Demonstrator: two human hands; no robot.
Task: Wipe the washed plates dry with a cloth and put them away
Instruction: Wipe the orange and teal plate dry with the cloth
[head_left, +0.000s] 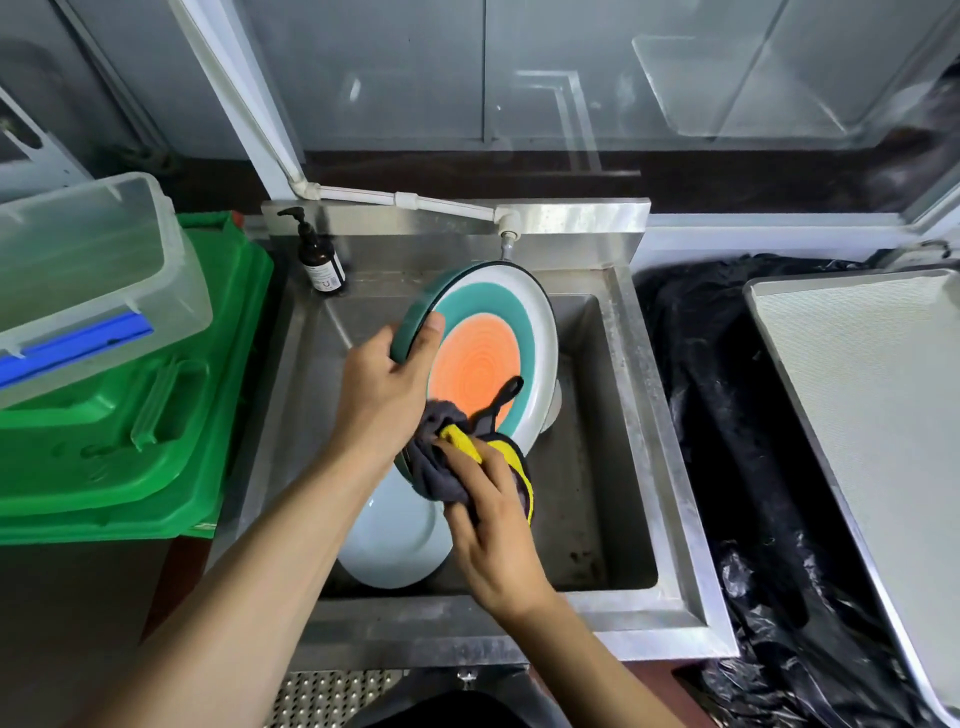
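A plate (483, 332) with an orange centre, a teal ring and a white rim is held tilted on edge over the steel sink (623, 415). My left hand (384, 389) grips its left rim, thumb on the face. My right hand (493, 519) holds a grey and yellow cloth (447, 462) bunched against the plate's lower edge. A pale blue-white plate (395, 535) lies in the sink below, partly hidden by my arms.
A brown pump bottle (322, 260) stands at the sink's back left corner. A green bin (130, 405) with a clear plastic box (88, 275) on it is on the left. Black plastic sheeting (727, 415) and a light metal tray (872, 415) lie on the right.
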